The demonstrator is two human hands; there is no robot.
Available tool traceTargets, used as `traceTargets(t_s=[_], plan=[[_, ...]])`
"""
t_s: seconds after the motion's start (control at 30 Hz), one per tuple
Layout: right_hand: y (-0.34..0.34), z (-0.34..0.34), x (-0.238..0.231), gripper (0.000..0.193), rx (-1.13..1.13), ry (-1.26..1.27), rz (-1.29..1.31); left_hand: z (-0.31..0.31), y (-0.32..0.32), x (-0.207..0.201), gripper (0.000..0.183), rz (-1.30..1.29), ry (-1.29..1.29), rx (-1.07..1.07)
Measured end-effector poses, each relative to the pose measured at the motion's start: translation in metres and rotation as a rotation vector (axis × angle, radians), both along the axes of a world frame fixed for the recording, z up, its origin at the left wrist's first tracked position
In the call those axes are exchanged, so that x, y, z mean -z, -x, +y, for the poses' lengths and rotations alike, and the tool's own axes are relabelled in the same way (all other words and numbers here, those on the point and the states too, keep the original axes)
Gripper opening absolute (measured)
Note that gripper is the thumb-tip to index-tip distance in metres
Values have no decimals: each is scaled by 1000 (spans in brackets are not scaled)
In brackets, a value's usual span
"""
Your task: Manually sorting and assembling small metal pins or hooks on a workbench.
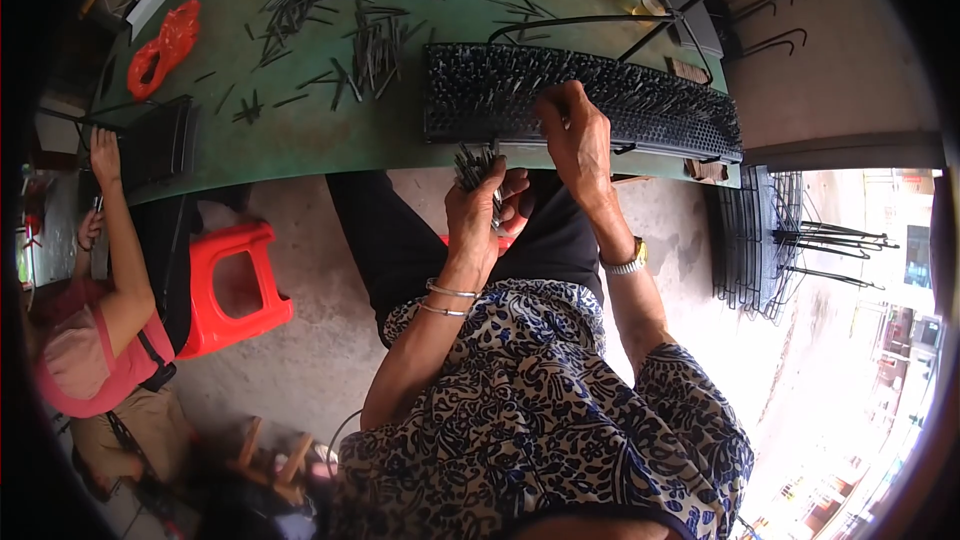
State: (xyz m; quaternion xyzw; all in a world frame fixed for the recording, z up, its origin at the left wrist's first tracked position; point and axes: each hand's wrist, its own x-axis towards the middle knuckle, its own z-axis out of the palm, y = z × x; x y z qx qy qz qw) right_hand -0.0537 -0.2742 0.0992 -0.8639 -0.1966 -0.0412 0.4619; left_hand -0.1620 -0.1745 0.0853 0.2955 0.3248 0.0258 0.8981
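Observation:
A long black rack [455,120] with a perforated bed stands along the near edge of the green table, packed with many thin upright dark pieces. My left hand [475,200] is closed around a bunch of thin, dark, metallic-looking sticks [472,166], just below the table edge in front of the rack. Over the rack's near rows is my right hand [578,140], its fingers curled together in a pinch. Whatever those fingertips may hold is too small and hidden to make out.
Loose dark sticks [380,50] lie in heaps across the green table [290,125]. A red plastic bag [165,50] is at the far left. Beside a red stool [235,290], a person in a pink cap works at another rack [165,140]. Wire racks [755,240] stand at right.

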Motion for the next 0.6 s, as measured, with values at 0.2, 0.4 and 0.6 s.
traceTargets(t_s=[0.2,0.4,0.6], plan=[[-13,21,23,7,58,48,-355,-2,-2,3,25,36,67,-3],[-9,23,25,11,-10,200,-426,0,0,8,25,-20,91,16],[6,-2,4,15,-159,205,-37,0,2,3,26,-24,34,26]])
